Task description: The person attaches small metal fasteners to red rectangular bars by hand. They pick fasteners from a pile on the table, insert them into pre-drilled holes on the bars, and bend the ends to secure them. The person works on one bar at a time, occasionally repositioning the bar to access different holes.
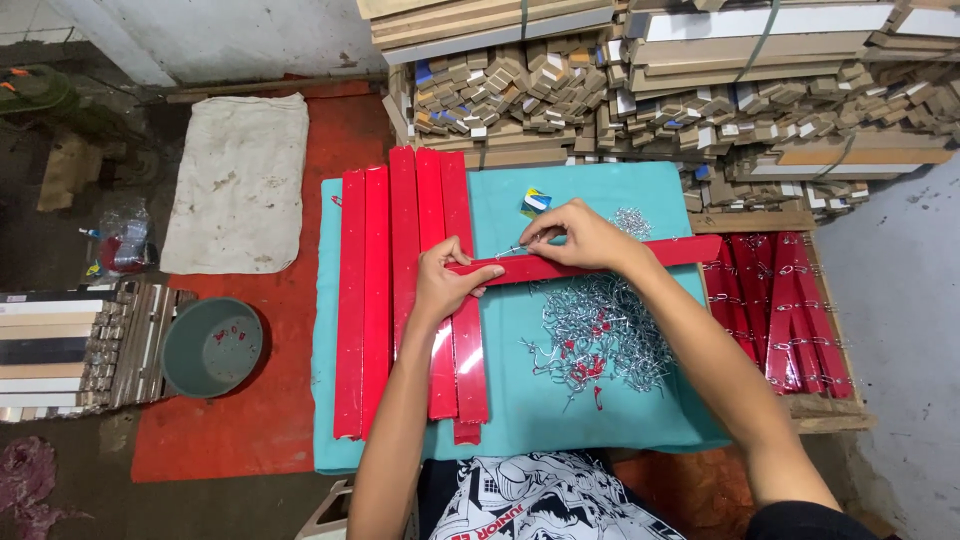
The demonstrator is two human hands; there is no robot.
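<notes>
The red strip (590, 262) lies crosswise over the upright red strips (405, 290) on the teal-covered surface (500, 400), resting on them only at its left end, so it could likely pivot or slide if the left hand (447, 283) eases its pressure. The small metal hook (510, 251) is thin and could slip from the fingertips and drop into the pile of loose metal hooks (600, 335) just below, where it would be hard to single out. The left hand's grip is half closed, thumb and fingers pinching the strip's left end. The right hand (585, 235) is pinched shut on the hook, touching the strip's upper edge.
</notes>
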